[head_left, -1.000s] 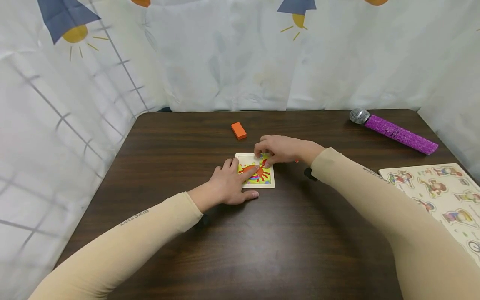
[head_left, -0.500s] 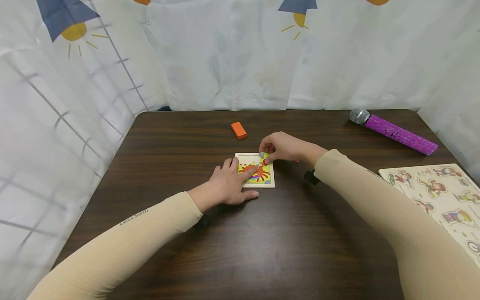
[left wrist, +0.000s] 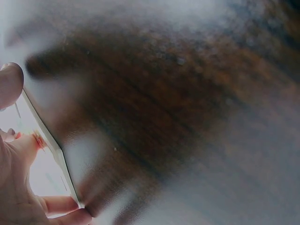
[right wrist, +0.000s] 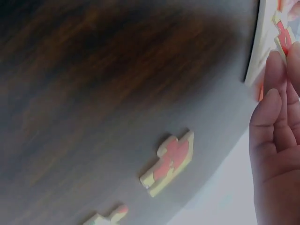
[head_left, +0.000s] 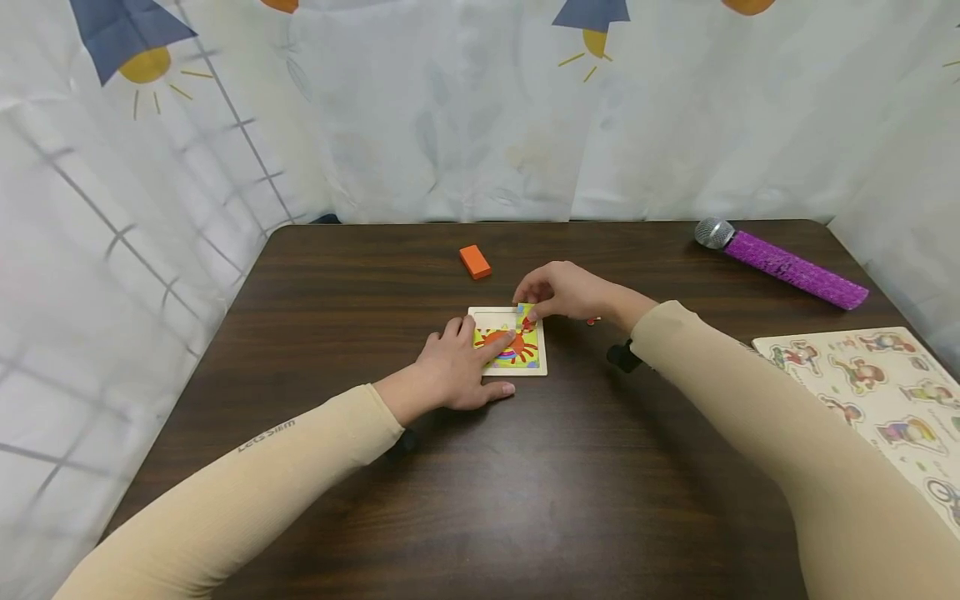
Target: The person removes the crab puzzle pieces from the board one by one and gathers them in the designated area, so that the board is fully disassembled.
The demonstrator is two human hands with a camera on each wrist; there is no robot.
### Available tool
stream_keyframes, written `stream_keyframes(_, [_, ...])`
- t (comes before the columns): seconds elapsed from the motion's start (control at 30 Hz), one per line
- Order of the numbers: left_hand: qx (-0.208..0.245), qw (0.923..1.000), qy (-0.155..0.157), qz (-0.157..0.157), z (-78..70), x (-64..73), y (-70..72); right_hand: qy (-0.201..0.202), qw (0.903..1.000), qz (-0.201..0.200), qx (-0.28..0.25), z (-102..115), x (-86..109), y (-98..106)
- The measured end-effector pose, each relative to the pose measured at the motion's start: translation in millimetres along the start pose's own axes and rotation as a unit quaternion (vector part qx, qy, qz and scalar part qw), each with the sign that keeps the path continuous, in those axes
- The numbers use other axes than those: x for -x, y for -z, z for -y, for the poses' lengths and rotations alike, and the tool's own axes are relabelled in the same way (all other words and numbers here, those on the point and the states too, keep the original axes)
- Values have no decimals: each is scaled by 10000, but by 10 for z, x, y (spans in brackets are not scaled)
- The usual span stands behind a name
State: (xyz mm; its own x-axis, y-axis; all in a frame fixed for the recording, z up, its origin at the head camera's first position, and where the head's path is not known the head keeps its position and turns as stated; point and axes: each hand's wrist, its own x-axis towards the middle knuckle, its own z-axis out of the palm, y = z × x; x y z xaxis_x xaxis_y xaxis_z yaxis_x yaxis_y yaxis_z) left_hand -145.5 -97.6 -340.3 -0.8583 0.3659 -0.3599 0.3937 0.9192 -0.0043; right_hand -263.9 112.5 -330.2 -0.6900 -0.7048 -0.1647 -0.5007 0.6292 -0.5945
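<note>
A small jigsaw board with a pale wooden rim lies on the table, its crab picture in red, orange and yellow. My left hand rests across its left side with extended fingers, the index finger on the crab. At the board's top right corner, my right hand pinches a yellow and red jigsaw piece between thumb and fingers. Bare pale wood shows along the top left of the board. Two loose pieces lie below the right wrist: a red and yellow one and a partly cut-off one.
An orange block lies behind the board. Toward the back right is a microphone with a glittery purple handle. A large wooden picture puzzle covers the table's right edge, partly behind the right sleeve. A patterned white curtain hangs behind the table.
My right hand has risen slightly and tilted, so more of the pinched piece shows at the corner. The left hand has stayed in place on the board.
</note>
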Motion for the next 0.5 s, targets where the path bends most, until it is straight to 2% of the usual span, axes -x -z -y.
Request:
stream_keyframes(0.13, [-28,10000,19,21,-7,-12,-10,-269,9992,-279,-75,-35,79,61])
stream_keyframes(0.23, [-58,10000,24,14,-8,-22,-20,-460,9977,-467,-191,-96,207,158])
stream_keyframes(0.5, [-77,10000,27,30,-5,-8,1,-1149,9865,-1164,23,-529,741,545])
